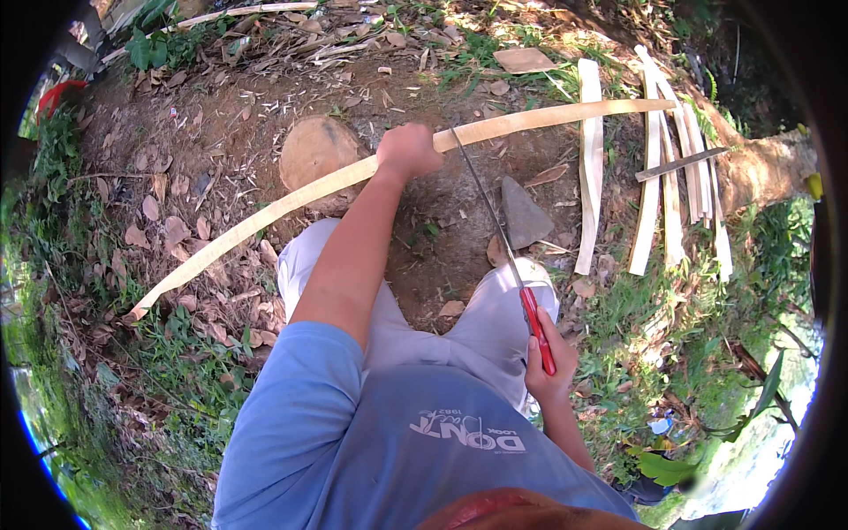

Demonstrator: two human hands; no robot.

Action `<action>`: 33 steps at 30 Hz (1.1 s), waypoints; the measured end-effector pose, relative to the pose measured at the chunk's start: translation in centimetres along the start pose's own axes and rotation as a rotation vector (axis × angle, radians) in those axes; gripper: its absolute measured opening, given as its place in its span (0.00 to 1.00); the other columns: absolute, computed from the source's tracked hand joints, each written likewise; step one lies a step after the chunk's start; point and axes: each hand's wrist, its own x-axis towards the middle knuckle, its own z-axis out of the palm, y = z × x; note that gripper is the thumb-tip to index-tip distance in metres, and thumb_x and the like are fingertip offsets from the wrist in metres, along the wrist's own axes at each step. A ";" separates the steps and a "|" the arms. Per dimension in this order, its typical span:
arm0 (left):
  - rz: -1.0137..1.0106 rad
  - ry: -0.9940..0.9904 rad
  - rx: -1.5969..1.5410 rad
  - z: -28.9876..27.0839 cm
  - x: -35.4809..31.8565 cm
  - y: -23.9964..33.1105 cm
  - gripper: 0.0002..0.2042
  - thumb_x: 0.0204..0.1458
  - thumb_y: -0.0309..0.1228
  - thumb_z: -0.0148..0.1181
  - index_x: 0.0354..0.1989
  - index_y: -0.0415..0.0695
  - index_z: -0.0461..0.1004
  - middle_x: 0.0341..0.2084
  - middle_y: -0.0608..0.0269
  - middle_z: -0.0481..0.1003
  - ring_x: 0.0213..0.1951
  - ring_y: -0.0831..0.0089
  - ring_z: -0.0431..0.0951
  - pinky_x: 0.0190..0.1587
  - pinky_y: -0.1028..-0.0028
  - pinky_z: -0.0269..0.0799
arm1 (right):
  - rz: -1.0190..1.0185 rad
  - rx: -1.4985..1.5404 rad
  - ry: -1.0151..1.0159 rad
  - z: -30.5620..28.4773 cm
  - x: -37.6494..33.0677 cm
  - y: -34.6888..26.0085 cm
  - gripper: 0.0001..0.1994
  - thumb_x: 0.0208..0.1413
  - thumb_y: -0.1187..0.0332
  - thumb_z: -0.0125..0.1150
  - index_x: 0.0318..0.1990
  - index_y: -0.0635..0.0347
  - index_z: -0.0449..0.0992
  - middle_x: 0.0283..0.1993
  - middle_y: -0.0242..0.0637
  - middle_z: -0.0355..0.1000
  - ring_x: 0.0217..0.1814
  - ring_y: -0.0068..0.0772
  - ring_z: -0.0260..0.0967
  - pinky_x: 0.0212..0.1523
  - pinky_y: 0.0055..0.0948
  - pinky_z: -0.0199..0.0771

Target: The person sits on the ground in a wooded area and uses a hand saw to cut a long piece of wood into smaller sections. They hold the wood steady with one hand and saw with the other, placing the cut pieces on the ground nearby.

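My left hand [410,152] is closed around a long pale wooden strip [256,221], which looks like split bamboo. The strip bows across in front of me, from the leaf litter at left to other strips at right. In my right hand [552,358], above my right thigh, is the red handle of a long-bladed knife [481,185]. Its thin dark blade shows nearly edge-on and points away from me. The blade's far end meets the strip just right of my left fist; whether it bites into the wood cannot be seen.
Between strip and knees lies a grey wedge-shaped stone [525,214]. A round wooden block [318,152] stands beyond my left knee. Several pale strips [589,168] lie at right, with a dark flat piece [680,165] across some. A brown flat slab [524,60] rests farther off.
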 end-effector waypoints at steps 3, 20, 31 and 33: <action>0.028 0.070 0.052 1.0 0.5 -0.6 0.18 0.48 0.39 0.62 0.45 0.44 0.86 0.43 0.47 0.86 0.46 0.49 0.87 0.51 0.54 0.83 | -0.005 0.000 -0.089 -0.9 1.3 -1.7 0.27 0.59 0.80 0.63 0.68 0.66 0.76 0.42 0.49 0.85 0.22 0.31 0.76 0.29 0.27 0.74; 0.022 0.127 0.079 0.3 1.3 -0.5 0.19 0.49 0.38 0.61 0.47 0.45 0.87 0.43 0.49 0.86 0.48 0.50 0.87 0.53 0.56 0.83 | 0.007 0.124 0.046 1.7 1.3 -1.5 0.24 0.63 0.80 0.60 0.68 0.72 0.74 0.58 0.61 0.80 0.53 0.46 0.86 0.53 0.32 0.80; 0.025 0.123 0.082 0.8 0.2 -0.4 0.19 0.49 0.38 0.62 0.47 0.45 0.86 0.42 0.49 0.86 0.46 0.49 0.87 0.52 0.55 0.84 | 0.025 0.123 0.023 2.7 6.0 -4.3 0.24 0.62 0.79 0.65 0.66 0.65 0.77 0.40 0.49 0.84 0.28 0.34 0.80 0.33 0.25 0.77; 0.062 0.118 0.080 1.8 -1.0 0.3 0.18 0.49 0.38 0.62 0.46 0.46 0.86 0.42 0.49 0.86 0.46 0.49 0.87 0.51 0.55 0.84 | -0.160 0.117 0.118 6.6 9.3 -0.2 0.23 0.62 0.79 0.64 0.66 0.66 0.77 0.38 0.49 0.84 0.27 0.34 0.80 0.33 0.26 0.77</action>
